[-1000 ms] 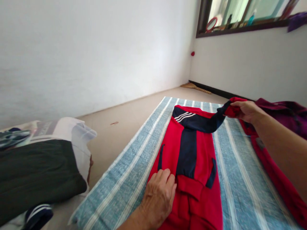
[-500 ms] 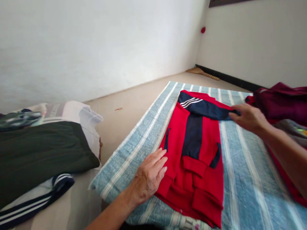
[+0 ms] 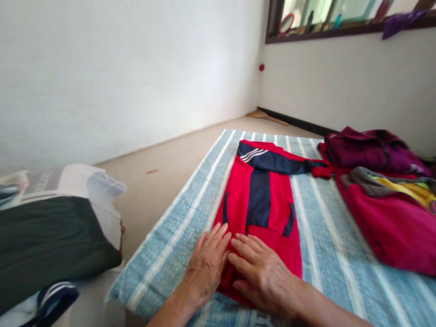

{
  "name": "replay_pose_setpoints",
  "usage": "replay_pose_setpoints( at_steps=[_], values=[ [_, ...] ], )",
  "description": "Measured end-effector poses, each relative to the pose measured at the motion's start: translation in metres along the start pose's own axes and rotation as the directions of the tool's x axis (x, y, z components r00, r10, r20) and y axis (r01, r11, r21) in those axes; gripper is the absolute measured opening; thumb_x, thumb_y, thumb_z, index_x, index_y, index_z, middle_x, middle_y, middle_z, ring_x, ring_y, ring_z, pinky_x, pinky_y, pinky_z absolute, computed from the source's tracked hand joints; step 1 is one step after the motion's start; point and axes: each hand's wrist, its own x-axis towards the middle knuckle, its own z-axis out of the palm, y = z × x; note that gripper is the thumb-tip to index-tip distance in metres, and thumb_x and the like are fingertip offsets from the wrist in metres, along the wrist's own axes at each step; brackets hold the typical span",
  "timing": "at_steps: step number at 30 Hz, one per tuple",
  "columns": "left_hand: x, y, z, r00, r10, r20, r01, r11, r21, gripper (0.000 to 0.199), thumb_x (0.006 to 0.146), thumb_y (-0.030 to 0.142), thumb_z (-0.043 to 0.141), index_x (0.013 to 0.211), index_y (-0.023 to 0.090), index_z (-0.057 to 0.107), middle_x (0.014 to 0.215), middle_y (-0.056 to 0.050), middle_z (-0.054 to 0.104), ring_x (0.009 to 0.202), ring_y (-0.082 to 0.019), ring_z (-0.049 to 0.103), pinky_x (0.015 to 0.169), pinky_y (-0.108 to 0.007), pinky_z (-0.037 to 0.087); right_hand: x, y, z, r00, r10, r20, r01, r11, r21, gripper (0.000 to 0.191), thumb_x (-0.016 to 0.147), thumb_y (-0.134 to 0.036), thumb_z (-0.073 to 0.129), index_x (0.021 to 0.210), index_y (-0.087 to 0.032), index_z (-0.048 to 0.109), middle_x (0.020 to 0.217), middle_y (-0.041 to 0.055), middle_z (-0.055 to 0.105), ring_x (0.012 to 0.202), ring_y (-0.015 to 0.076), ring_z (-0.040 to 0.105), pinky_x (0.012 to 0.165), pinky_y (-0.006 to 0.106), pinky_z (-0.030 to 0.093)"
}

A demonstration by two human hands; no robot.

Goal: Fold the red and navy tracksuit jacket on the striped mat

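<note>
A red and navy jacket [image 3: 233, 181] lies partly folded on a blue striped cloth [image 3: 177, 227]. One sleeve, navy with white stripes, stretches across its top and out to the right, its red cuff [image 3: 321, 170] on the cloth. My left hand [image 3: 207, 259] rests at the jacket's lower left edge, fingers extended. Beside it, my right hand [image 3: 260, 270] lies over the lower middle of the jacket with fingers stretched out and covers part of the hem. Neither hand grips anything that I can see.
Folded clothes sit to the right: a maroon garment [image 3: 371, 152] and a crimson one [image 3: 384, 222] with grey and yellow. At left are dark green trousers [image 3: 51, 245] and a white bag [image 3: 75, 181]. A window ledge [image 3: 327, 34] holds a round mirror [image 3: 286, 23].
My right hand has let go of the sleeve's end and come down to the jacket's lower part next to my left hand. The view has shifted, showing more of the window and right-hand clothes.
</note>
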Motion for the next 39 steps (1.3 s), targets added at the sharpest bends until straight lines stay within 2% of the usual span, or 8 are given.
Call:
replay_pose_setpoints(
  at_steps=[2,4,8,13,17,23,31,39],
  values=[
    [0.001,0.0,0.0,1.0,0.009,0.004,-0.009,1.0,-0.004,0.041,0.093,0.02,0.034,0.13,0.018,0.052,0.139,-0.01,0.049,0.132,-0.024,0.04,0.105,-0.048,0.038,-0.004,-0.005,0.012,1.0,0.011,0.015,-0.01,0.999,-0.048,0.054,0.086,-0.035,0.057,0.133,-0.012,0.045,0.137,0.0148,0.049,0.13,0.0302,0.041,0.108,0.048,0.036],
    [0.002,0.001,-0.002,1.0,0.009,0.004,-0.009,1.0,-0.01,0.04,0.093,0.021,0.034,0.127,0.017,0.054,0.139,-0.011,0.049,0.131,-0.024,0.041,0.106,-0.048,0.037,-0.01,-0.009,0.019,1.0,0.021,-0.014,-0.023,0.993,-0.112,0.056,0.087,-0.035,0.056,0.134,-0.008,0.043,0.136,0.0182,0.048,0.13,0.0326,0.04,0.107,0.05,0.037],
    [0.004,0.005,-0.003,1.0,-0.01,-0.009,0.009,1.0,-0.023,0.039,0.094,0.022,0.034,0.125,0.015,0.055,0.138,-0.011,0.049,0.131,-0.025,0.041,0.106,-0.048,0.036,-0.027,-0.026,0.027,0.995,-0.018,-0.095,0.004,0.991,-0.136,0.043,0.088,-0.03,0.054,0.125,-0.009,0.051,0.133,0.018,0.052,0.128,0.032,0.044,0.104,0.05,0.04],
    [0.004,0.006,-0.002,1.0,-0.02,-0.008,0.019,0.998,-0.058,0.038,0.094,0.025,0.035,0.126,0.017,0.054,0.139,-0.01,0.049,0.131,-0.023,0.04,0.107,-0.047,0.034,-0.048,-0.049,0.043,0.939,-0.199,-0.281,0.193,0.98,-0.049,0.015,0.089,-0.021,0.049,0.095,-0.016,0.061,0.106,0.0085,0.068,0.107,0.0234,0.06,0.095,0.04,0.05],
    [0.003,0.006,-0.002,1.0,-0.024,0.007,0.024,0.996,-0.087,0.039,0.094,0.029,0.038,0.127,0.017,0.053,0.14,-0.011,0.047,0.132,-0.024,0.039,0.107,-0.048,0.033,-0.056,-0.054,0.039,0.939,-0.197,-0.283,0.204,0.979,-0.004,0.015,0.087,-0.01,0.045,0.086,-0.015,0.06,0.09,0.0088,0.068,0.094,0.0206,0.064,0.081,0.031,0.055],
    [0.003,0.007,0.001,1.0,-0.032,0.0,0.031,0.994,-0.104,0.039,0.094,0.032,0.04,0.128,0.017,0.052,0.141,-0.011,0.046,0.133,-0.025,0.037,0.108,-0.047,0.032,-0.068,-0.048,0.017,0.948,-0.117,-0.297,0.121,0.993,-0.007,0.023,0.085,-0.005,0.043,0.1,-0.01,0.06,0.102,0.0124,0.068,0.101,0.0226,0.063,0.089,0.037,0.052],
    [0.003,0.007,0.002,0.999,-0.034,0.009,0.035,0.993,-0.116,0.041,0.094,0.032,0.04,0.129,0.014,0.051,0.142,-0.012,0.045,0.134,-0.026,0.036,0.107,-0.05,0.032,-0.089,-0.019,0.014,0.913,0.015,-0.408,-0.037,0.998,-0.047,0.027,0.082,-0.001,0.05,0.106,-0.012,0.057,0.108,0.015,0.065,0.113,0.0268,0.056,0.092,0.048,0.048],
    [0.003,0.008,0.002,1.0,-0.031,0.006,0.031,0.995,-0.098,0.041,0.094,0.032,0.039,0.128,0.012,0.051,0.141,-0.013,0.045,0.134,-0.027,0.036,0.107,-0.051,0.032,-0.095,-0.007,0.013,0.888,0.07,-0.455,-0.09,0.996,-0.024,0.029,0.083,-0.001,0.051,0.106,-0.016,0.058,0.106,0.0112,0.065,0.11,0.0243,0.058,0.089,0.045,0.05]
  ],
)
